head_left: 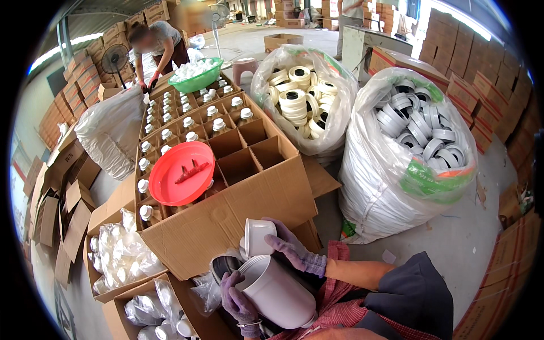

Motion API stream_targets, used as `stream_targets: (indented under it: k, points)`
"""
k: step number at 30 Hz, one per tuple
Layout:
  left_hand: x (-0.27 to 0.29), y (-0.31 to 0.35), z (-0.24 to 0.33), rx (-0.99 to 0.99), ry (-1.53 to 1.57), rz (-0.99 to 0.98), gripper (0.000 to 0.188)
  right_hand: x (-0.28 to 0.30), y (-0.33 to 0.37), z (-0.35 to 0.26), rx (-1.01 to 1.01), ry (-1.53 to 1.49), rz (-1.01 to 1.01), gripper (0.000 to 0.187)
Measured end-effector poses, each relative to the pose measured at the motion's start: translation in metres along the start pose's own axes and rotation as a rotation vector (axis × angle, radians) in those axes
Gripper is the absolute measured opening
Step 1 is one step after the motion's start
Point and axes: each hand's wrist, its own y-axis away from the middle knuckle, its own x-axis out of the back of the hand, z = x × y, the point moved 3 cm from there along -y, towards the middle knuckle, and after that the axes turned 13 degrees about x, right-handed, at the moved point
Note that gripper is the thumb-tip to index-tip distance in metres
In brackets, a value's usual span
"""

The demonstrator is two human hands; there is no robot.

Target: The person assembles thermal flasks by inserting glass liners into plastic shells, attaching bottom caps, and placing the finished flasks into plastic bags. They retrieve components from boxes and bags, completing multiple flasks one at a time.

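My left hand (pixel 238 302), in a purple glove, grips the near side of a large pale lilac-grey cylindrical container (pixel 280 292). The container lies tilted across my lap, its wide mouth toward the carton. In my right hand (pixel 290 248), also gloved, is a small white cup (pixel 260 237), held just above the container's mouth. Next to my left fingers sits a dark rounded piece (pixel 223 266), partly hidden; I cannot tell whether the hand touches it. In front stands a divided carton (pixel 232 221) of white-capped bottles (pixel 147 213), with a red round tray (pixel 178 190) on top holding a small red spiked piece (pixel 191 172).
A bag of cream rings (pixel 309 144) and a bag of grey-white rings (pixel 377 187) stand to the right. Left are boxes of plastic-wrapped white parts (pixel 122 255) and flattened cardboard (pixel 48 209). A co-worker (pixel 161 42) bends near a green basin (pixel 195 82) at the far end.
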Motion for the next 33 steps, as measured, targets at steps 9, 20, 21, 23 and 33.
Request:
stream_targets:
  k: [9,20,21,23,33]
  points:
    - [0.0,0.0,0.001,-0.015,-0.026,0.008,0.046,-0.001,-0.001,0.004,0.006,-0.029,0.004,0.064]
    - [-0.002,0.001,0.0,0.035,0.033,0.024,0.049,0.0,0.0,0.002,0.002,-0.037,0.017,0.063]
    - [-0.002,0.001,0.001,0.034,0.033,0.026,0.049,-0.001,0.0,0.001,0.002,-0.037,0.015,0.063]
    - [-0.001,0.002,0.002,0.009,0.002,0.032,0.048,-0.001,0.0,0.001,0.002,-0.049,0.021,0.063]
    - [0.001,0.002,0.009,0.002,-0.02,0.001,0.047,-0.002,0.0,0.001,-0.038,-0.025,-0.019,0.066]
